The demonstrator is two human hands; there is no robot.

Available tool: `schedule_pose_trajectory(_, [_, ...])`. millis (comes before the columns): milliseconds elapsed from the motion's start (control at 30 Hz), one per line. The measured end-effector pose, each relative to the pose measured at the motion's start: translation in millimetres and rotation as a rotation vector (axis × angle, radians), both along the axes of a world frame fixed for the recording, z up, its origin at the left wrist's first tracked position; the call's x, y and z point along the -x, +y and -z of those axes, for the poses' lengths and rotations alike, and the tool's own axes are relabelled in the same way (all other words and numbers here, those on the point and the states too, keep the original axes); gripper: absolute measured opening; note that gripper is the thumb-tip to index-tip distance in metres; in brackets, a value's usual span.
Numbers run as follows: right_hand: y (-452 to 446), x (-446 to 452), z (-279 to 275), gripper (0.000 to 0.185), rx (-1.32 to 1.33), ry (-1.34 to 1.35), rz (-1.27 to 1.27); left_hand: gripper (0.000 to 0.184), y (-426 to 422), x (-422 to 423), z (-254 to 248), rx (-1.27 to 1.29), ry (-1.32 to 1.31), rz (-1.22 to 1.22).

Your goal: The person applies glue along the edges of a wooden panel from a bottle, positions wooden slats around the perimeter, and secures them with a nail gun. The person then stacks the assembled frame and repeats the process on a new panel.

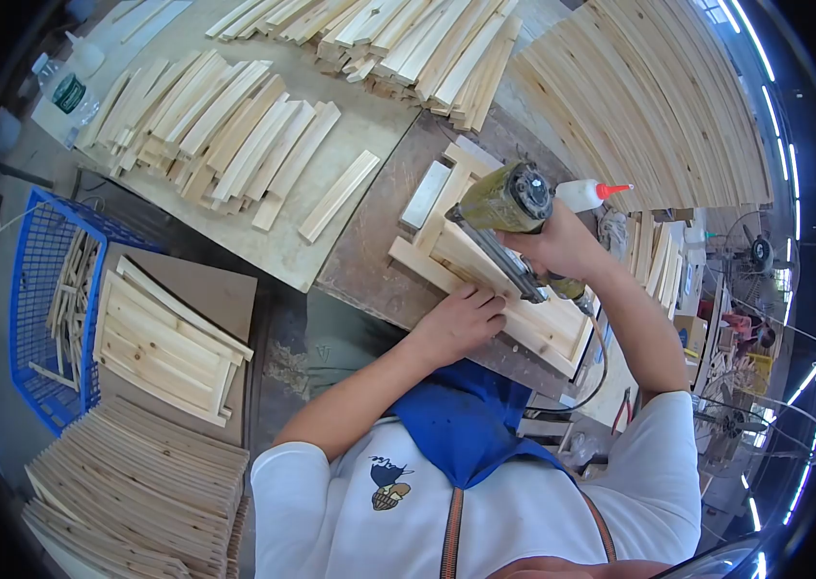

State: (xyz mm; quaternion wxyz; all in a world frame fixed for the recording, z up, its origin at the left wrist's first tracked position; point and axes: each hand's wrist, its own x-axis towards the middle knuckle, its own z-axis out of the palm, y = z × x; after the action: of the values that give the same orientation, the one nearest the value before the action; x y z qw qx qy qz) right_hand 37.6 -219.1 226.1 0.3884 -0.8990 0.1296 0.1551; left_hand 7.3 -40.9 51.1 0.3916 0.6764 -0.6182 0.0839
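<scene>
Right fingers grip a nail gun; at its seven o'clock, left fingers touch a wooden frame, their hold hidden from me.

Wht short-slv shirt, blue apron w/ brn/blk straps, dk/yel motif on L side

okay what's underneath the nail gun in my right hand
Under the nail gun lies a framed wooden panel, your left hand resting on it; the part directly behind the tool is covered.

Right hand grips nail gun; left hand rests on wooden frame.
</scene>
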Motion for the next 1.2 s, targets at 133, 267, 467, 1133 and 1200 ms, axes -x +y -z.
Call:
schedule_pose_trajectory(133, [1,-2,3,0.022,-0.023,0.091,0.065,0.016,-3,1,2,0.017,0.013,0.007])
schedule_pose_trajectory(267, [5,-5,0,0.021,0.015,0.138,0.081,0.015,-1,0,0,-0.029,0.018,0.033])
schedule_pose_trajectory(467, [6,4,4,0.028,0.022,0.044,-0.021,0.014,-1,1,1,-0.015,0.001,0.006])
schedule_pose_trajectory(1133, [24,20,10,0.029,0.080,-0.058,-0.208,0.021,5,6,2,-0.090,-0.166,-0.055])
schedule_pose_trajectory(1200, [28,23,5,0.028,0.052,-0.029,-0.214,0.021,5,9,4,-0.096,-0.177,-0.060])
